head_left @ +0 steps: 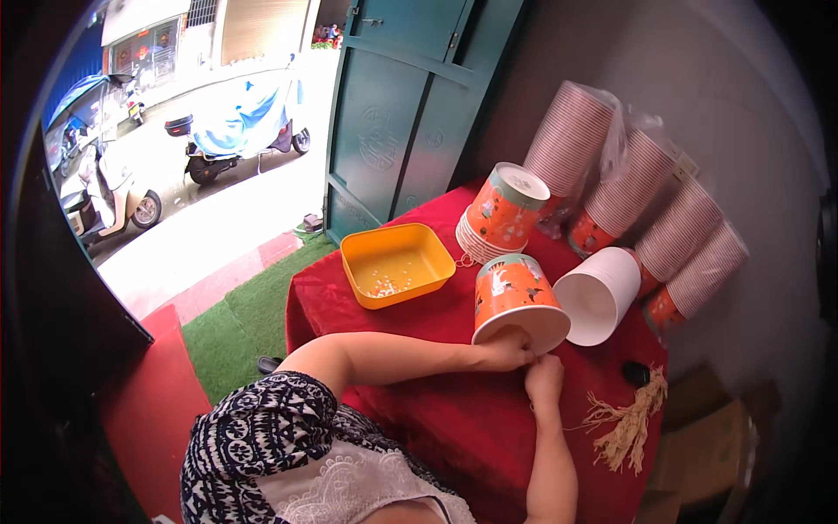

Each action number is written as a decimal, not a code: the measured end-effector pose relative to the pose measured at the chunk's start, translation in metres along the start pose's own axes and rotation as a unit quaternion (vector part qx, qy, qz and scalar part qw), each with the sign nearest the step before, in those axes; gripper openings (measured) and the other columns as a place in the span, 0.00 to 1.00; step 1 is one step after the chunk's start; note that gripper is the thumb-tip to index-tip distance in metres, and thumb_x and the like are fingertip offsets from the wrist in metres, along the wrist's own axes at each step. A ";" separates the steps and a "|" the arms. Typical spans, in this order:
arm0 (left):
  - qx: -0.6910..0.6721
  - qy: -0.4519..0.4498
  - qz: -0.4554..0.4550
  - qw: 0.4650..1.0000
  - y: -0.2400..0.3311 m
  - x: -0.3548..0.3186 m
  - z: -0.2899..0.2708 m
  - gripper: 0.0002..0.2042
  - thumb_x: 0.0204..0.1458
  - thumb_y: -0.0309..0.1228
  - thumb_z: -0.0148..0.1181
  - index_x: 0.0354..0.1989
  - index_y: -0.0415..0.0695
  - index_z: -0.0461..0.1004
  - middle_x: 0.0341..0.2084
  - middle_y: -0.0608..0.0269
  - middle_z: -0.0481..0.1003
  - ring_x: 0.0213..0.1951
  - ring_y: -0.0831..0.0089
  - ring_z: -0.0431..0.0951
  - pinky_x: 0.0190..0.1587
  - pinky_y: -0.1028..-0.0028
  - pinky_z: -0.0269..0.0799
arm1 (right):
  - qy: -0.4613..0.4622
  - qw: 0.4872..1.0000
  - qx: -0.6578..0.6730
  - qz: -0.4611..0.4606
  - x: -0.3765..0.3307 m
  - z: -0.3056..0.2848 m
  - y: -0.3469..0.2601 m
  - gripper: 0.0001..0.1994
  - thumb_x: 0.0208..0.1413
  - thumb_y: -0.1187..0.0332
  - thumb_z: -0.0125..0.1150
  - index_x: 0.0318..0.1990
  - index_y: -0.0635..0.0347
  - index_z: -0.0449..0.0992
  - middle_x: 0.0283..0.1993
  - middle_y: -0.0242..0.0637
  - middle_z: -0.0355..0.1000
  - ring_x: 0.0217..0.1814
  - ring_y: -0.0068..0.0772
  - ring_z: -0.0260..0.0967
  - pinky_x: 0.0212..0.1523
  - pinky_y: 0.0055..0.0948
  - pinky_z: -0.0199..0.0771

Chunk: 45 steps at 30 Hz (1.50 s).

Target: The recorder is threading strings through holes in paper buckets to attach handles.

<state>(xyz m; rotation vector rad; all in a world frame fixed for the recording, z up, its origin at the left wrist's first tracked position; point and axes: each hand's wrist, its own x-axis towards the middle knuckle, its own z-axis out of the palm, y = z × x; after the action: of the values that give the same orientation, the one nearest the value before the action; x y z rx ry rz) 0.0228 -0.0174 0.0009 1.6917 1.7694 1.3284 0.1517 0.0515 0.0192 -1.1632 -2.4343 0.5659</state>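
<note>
An orange paper bucket (517, 284) with a printed pattern and a green base lies tilted on the table, its white mouth toward me. At the lower rim of that mouth my left hand (506, 349) is closed, fingers partly inside the bucket; what they pinch is hidden. My right hand (546, 377) meets it just outside the rim, fingertips pinched together. A thin strand of cord trails by the right wrist toward a bundle of beige cords (635, 421). Right of the held bucket, another white-lined bucket (598, 297) lies on its side.
Upturned nested buckets (502, 210), with cord loops at their rims, stand behind. Tall plastic-wrapped bucket stacks (572, 140) line the wall. A yellow basin (397, 262) holding small pale bits sits left on the red cloth (419, 393). A black object (636, 374) lies near the cords.
</note>
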 end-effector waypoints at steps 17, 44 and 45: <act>0.058 -0.020 -0.070 0.996 -0.003 0.012 0.008 0.14 0.54 0.33 0.51 0.33 0.33 0.78 0.30 0.43 0.78 0.37 0.52 0.79 0.43 0.60 0.72 | -0.054 0.981 0.054 -0.180 -0.015 -0.006 0.014 0.11 0.55 0.70 0.52 0.34 0.72 0.75 0.30 0.62 0.73 0.36 0.63 0.74 0.37 0.48 0.72; -0.050 -0.065 -0.027 0.996 -0.005 0.006 -0.002 0.05 0.50 0.24 0.58 0.32 0.35 0.76 0.22 0.55 0.76 0.21 0.70 0.77 0.21 0.72 0.72 | -0.092 0.922 0.264 -0.268 -0.023 -0.032 -0.004 0.18 0.62 0.66 0.50 0.24 0.70 0.75 0.22 0.36 0.73 0.21 0.21 0.68 0.22 0.22 0.67; -0.050 -0.067 -0.027 0.996 -0.003 0.006 -0.003 0.05 0.50 0.24 0.58 0.32 0.35 0.76 0.22 0.55 0.76 0.21 0.70 0.77 0.21 0.72 0.72 | -0.054 0.942 0.244 -0.223 -0.020 -0.028 0.001 0.18 0.62 0.66 0.49 0.24 0.70 0.75 0.21 0.35 0.73 0.20 0.22 0.68 0.21 0.23 0.67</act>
<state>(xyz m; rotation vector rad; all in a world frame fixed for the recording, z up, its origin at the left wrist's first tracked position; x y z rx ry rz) 0.0171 -0.0130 0.0017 1.6274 1.6354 1.2291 0.1779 0.0411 0.0387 -0.3740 -2.3329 1.0224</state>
